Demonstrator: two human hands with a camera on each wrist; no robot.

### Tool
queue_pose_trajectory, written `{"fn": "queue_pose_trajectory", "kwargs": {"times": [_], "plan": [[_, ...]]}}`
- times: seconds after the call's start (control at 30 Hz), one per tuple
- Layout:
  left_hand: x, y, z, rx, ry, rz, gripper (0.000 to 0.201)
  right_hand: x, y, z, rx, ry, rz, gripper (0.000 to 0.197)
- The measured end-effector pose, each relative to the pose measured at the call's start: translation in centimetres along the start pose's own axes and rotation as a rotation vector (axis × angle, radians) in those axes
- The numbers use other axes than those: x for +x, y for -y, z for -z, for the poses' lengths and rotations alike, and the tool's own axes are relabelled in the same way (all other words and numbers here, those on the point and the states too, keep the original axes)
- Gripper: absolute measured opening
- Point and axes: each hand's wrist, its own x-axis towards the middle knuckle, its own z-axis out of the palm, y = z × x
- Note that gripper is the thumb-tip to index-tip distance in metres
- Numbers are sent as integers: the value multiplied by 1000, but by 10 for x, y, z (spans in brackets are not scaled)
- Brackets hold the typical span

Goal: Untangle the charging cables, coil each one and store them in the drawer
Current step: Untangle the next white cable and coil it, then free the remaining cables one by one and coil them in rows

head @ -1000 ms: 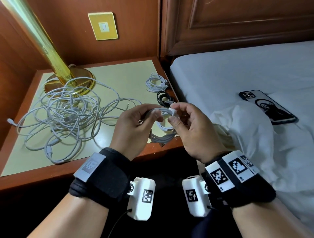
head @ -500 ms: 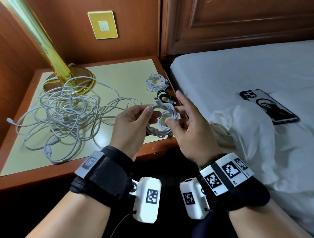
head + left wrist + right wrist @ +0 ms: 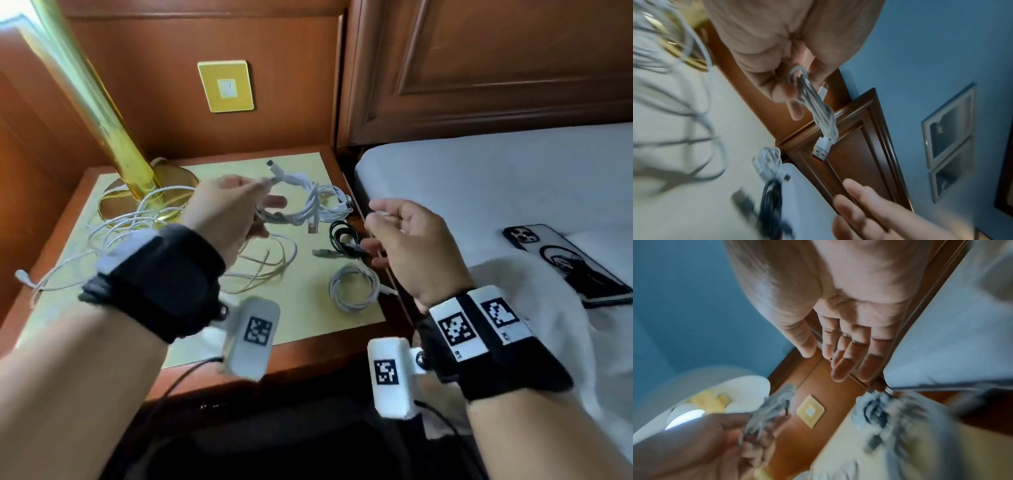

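Note:
My left hand [image 3: 263, 202] pinches a coiled white cable [image 3: 301, 209] in the air above the back of the nightstand [image 3: 191, 339]; its USB plug [image 3: 820, 151] dangles below the coil [image 3: 818, 113]. My right hand [image 3: 380, 226] hovers at the nightstand's right edge, fingers [image 3: 849, 353] relaxed and holding nothing. A black coiled cable [image 3: 342, 236] and a white coil [image 3: 354, 287] lie on the nightstand near the right hand. Another white coil [image 3: 768, 160] lies at the back right. A tangle of white cables [image 3: 120, 222] spreads over the left half.
A brass lamp [image 3: 137, 185] stands at the nightstand's back left, with tangle loops around its base. The bed [image 3: 496, 178] adjoins on the right, with a phone [image 3: 565, 263] and rumpled white cloth [image 3: 513, 308] on it. Wooden wall panels with a yellow switch plate [image 3: 226, 85] rise behind.
My right hand has let go of the white coil and drawn back to the right. My left hand has carried the coil away from the front edge toward the back of the nightstand.

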Motion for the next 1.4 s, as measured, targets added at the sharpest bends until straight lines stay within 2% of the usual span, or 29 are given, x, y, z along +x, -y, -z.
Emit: {"fn": "queue_pose_trajectory", "kwargs": {"times": [0.1,0.17,0.33,0.5,0.6,0.67,0.77,0.9,1.0,1.2,1.33,1.4], "plan": [[56,-21,-20,-53,22,92,18,33,5,-5,127,-94,-14,16],[95,-26,-30,-50,34,183,14,46,1,-13,172,-97,-52,14],[181,-19,-49,110,43,331,15,81,0,-16,179,-90,-60,17],[228,0,-72,230,120,338,15,110,4,-3,205,-139,-36,11],[236,1,-76,306,136,329,14,120,4,-6,170,-92,-32,13],[236,-2,-66,476,96,271,17,124,5,-10,126,-54,-33,14],[219,-16,-41,724,16,60,19,124,11,-13,104,-43,-21,16],[156,-39,-2,699,114,-58,18,114,27,-27,42,-13,17,13],[107,-42,33,618,100,-157,17,95,40,-47,-53,94,30,11],[12,-18,101,420,-26,-138,18,24,44,-79,-400,360,110,13],[-48,33,143,162,-173,-49,18,-23,43,-89,-541,423,120,16],[-78,66,155,103,-244,-5,15,-45,44,-94,-565,441,128,18]]}}
